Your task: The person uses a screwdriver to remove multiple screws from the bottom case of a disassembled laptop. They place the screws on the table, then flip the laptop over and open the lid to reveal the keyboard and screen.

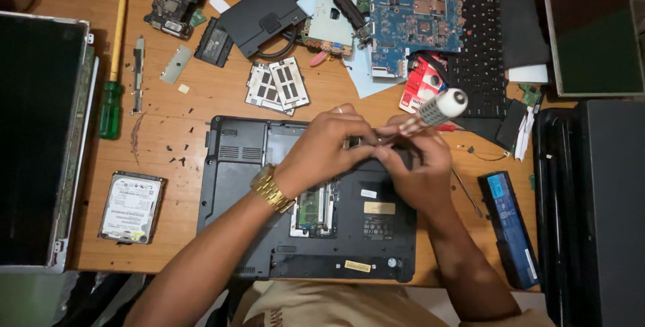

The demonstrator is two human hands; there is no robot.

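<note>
Black plastic upturned laptop base [255, 186] lies on the wooden tabletop [201, 98]; right hand [420, 166] fingers clamp a white-handled screwdriver [440, 107] (tilted toward two o'clock), left hand [329, 145] fingers pinched at its tip to steady it.

Your wooden table [201, 98] carries the laptop base [235, 192] centrally, a hard drive [131, 207] at nine o'clock, a battery [509, 226] at three.

Dark screen panel [37, 139] far left, red-and-white packet [420, 88] above laptop, another screen [591, 28] top right
</note>
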